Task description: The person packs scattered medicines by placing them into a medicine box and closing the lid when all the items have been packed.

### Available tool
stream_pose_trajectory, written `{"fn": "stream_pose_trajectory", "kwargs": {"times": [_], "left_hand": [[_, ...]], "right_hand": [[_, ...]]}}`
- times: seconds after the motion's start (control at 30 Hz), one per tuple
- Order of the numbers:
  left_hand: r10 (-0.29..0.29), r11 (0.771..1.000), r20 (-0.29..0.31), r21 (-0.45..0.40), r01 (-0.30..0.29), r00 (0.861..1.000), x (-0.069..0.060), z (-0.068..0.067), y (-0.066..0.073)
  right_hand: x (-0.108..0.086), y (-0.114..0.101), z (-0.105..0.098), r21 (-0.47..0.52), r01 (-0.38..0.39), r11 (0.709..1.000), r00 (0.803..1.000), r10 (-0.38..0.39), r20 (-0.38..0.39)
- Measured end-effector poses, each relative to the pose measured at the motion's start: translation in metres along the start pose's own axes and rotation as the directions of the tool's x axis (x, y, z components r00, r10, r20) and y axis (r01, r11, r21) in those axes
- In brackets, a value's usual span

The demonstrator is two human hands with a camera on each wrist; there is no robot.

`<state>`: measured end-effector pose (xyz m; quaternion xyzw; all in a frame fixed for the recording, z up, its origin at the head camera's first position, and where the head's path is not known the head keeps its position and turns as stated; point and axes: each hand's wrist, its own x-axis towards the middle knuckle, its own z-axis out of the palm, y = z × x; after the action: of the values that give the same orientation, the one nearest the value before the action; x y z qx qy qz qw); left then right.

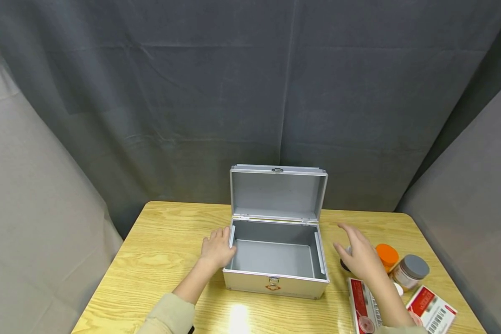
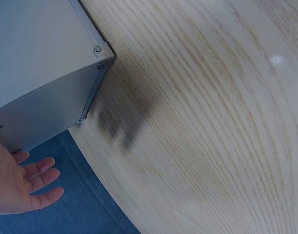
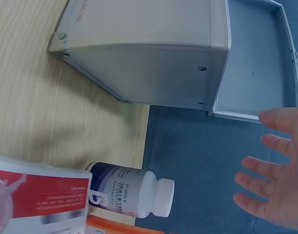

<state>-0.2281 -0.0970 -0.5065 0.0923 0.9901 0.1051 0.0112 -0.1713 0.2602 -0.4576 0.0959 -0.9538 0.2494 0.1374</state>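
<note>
Near the right hand (image 3: 283, 173), 1 white-capped bottle (image 3: 127, 190) reads "VITAMIN".

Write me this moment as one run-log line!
silver case: lid raised | left hand: at case's left rim | right hand: holding nothing, near bottles | boxes: right of case

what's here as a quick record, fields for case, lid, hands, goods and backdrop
container: metal case on wood-grain table
top: lid raised, hinged at the back
left side: left hand at the case's left edge, fingers extended
right side: right hand right of the case, holding nothing
bottles: orange-capped bottle, grey-lidded jar, white-capped vitamin bottle
boxes: two red-and-white boxes
backdrop: dark grey cloth
</note>
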Motion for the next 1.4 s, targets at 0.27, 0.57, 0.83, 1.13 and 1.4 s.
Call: {"fn": "stream_pose_trajectory", "kwargs": {"times": [0.27,0.57,0.83,1.13,1.4], "left_hand": [[-0.004,1.000,0.005,0.001,0.004,1.000,0.000,0.002,-0.001],[-0.011,1.000,0.001,-0.005,0.011,1.000,0.000,0.001,0.000],[-0.014,1.000,0.003,0.003,0.014,1.000,0.001,0.002,0.000],[-0.016,1.000,0.009,-0.001,0.016,1.000,0.000,0.002,0.000],[-0.019,1.000,0.011,-0.001,0.019,1.000,0.001,0.001,0.001]], "right_hand": [[-0.021,0.001,0.005,-0.077,-0.048,0.996,0.996,0.042,-0.072],[-0.043,0.006,0.014,-0.103,-0.088,0.991,0.992,0.078,-0.102],[-0.060,0.015,0.025,-0.157,-0.106,0.982,0.989,0.088,-0.116],[-0.077,0.027,0.036,-0.169,-0.110,0.979,0.988,0.089,-0.128],[-0.089,0.037,0.039,-0.177,-0.152,0.972,0.986,0.137,-0.090]]}}
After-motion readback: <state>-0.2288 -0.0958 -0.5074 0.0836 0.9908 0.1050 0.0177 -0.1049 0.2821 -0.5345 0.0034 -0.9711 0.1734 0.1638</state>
